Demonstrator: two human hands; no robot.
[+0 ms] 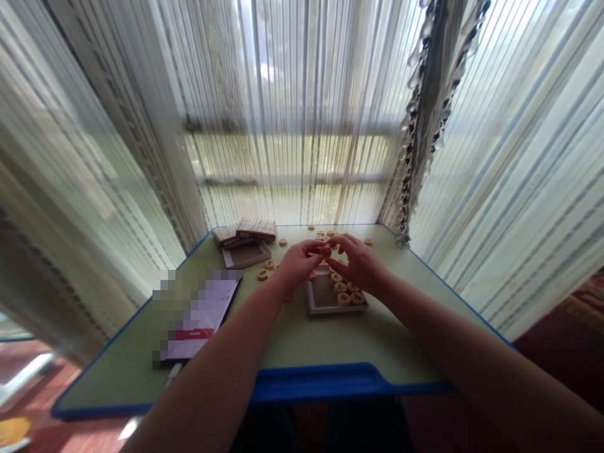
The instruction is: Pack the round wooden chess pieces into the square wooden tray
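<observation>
My left hand (301, 263) is closed, its fingertips gripping a round wooden Chinese chess piece (326, 251). From the other side, the thumb and forefinger of my right hand (357, 259) curve round the same piece and appear to pinch it at its edges. Both hands are above the far part of a shallow open box (325, 297). Several chess pieces with dark characters lie in the box's right side, such as a front piece (343, 299); its left side shows bare brown bottom. My right hand hides part of the box and the pieces behind it.
Loose chess pieces (268, 265) lie left of my hands and farther back on the green table (401, 352), which has a blue rim. At the back left are stacked boxes (255, 228) and an open tray (246, 254). A partly blurred tablet (207, 314) with a cable lies left.
</observation>
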